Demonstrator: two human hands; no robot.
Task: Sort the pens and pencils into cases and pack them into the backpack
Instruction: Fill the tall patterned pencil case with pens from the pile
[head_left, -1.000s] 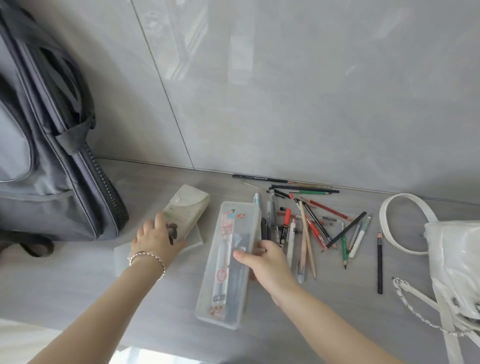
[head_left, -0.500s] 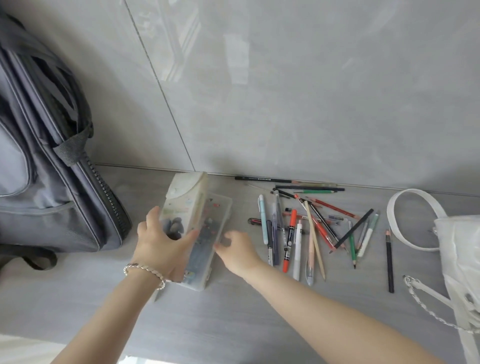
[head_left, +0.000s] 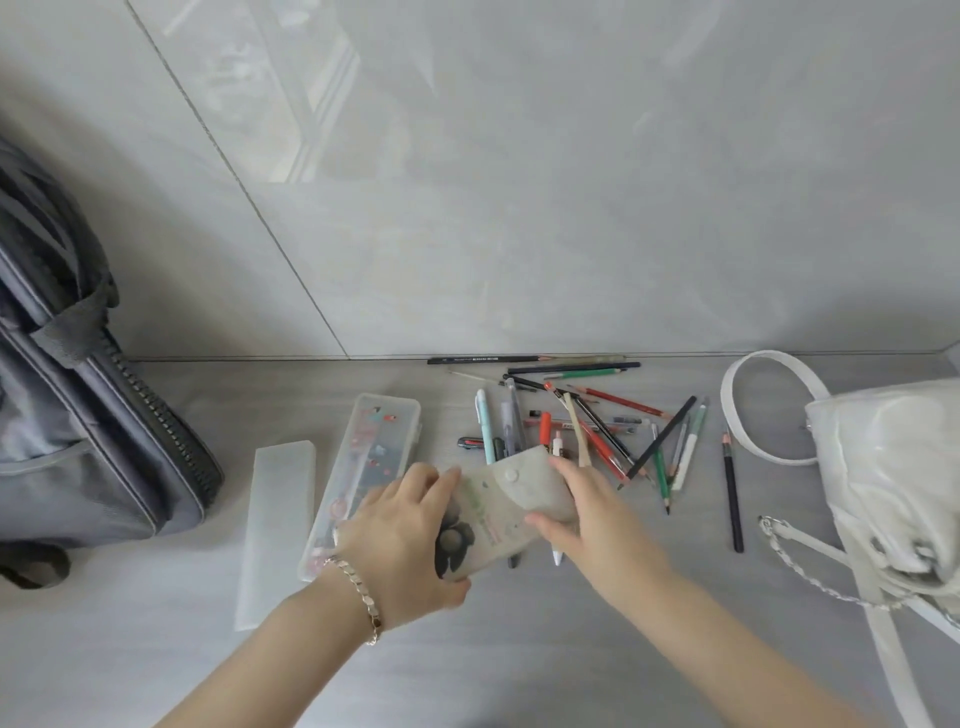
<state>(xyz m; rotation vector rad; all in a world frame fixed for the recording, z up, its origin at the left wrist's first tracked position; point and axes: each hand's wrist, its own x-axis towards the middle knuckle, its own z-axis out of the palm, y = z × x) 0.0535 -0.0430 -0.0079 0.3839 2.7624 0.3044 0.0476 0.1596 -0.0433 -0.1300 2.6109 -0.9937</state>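
Step in hand: we judge we are opening the pouch (head_left: 498, 514) so sorting can start; nothing looks packed yet
Left grip: our left hand (head_left: 400, 540) curls its fingers (head_left: 434, 483) round the pouch's near end, holding it over the near ends of some pens
Right grip: our right hand (head_left: 597, 514) pinches the flap end between thumb and fingers, near the snap button (head_left: 511, 474)
Stock: the pens and pencils (head_left: 597, 431) lie in a loose heap toward the back edge of the bench (head_left: 519, 649); one dark pencil (head_left: 731, 493) lies apart on the right
Other case: the clear case (head_left: 363, 457) lies just left of the pouch, a frosted strip (head_left: 275, 525) beside it
Destination: the backpack (head_left: 78, 415) stands at the left edge, well apart from the heap
Next move: we think the flap must come off its snap while our left hand steadies the body, then pens go in lengthwise
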